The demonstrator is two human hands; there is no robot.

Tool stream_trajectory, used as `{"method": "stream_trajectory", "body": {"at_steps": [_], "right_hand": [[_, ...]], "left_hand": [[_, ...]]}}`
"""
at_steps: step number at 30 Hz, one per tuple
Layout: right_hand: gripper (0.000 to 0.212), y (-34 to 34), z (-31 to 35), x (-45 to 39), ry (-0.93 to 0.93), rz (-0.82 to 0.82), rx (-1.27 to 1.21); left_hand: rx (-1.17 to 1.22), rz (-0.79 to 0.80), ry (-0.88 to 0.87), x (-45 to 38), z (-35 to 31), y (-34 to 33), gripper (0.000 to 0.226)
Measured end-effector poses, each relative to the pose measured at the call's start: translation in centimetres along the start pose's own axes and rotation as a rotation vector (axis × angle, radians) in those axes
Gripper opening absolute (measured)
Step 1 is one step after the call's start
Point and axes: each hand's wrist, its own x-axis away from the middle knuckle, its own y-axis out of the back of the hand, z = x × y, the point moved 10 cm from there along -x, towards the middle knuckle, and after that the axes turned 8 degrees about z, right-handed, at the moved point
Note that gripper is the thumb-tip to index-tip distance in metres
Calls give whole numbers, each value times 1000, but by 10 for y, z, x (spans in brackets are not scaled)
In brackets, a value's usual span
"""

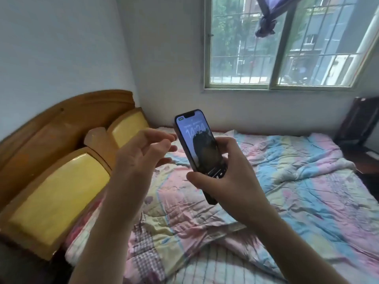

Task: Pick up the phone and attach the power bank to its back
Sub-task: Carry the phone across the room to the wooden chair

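Note:
A dark phone (198, 140) with its lock screen lit is held upright and tilted above the bed, screen toward me. My right hand (227, 177) grips its lower half, thumb across the bottom of the screen. A dark edge shows below my right hand behind the phone; I cannot tell whether that is the power bank. My left hand (141, 154) hovers just left of the phone with its fingers spread and curled, holding nothing and not touching the phone.
A rumpled pastel striped quilt (297, 181) covers the bed below my hands. A wooden headboard with yellow panels (57, 193) runs along the left. A barred window (276, 44) is ahead, and dark furniture (361, 124) stands at the right edge.

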Motion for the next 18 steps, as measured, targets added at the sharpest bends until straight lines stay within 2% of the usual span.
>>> {"method": "stream_trajectory", "body": {"at_steps": [4,10,18], "right_hand": [[52,109,-23,52,-50,-134,8],[56,278,-52,160,-142,-353,104],[57,468,-63,335,-247,-670,225]], "left_hand": [[55,122,-29,-4,-17,-116,16],[230,340,-30,9,-43,-313,12],[421,635,-35,70,-94,-550,10]]}}
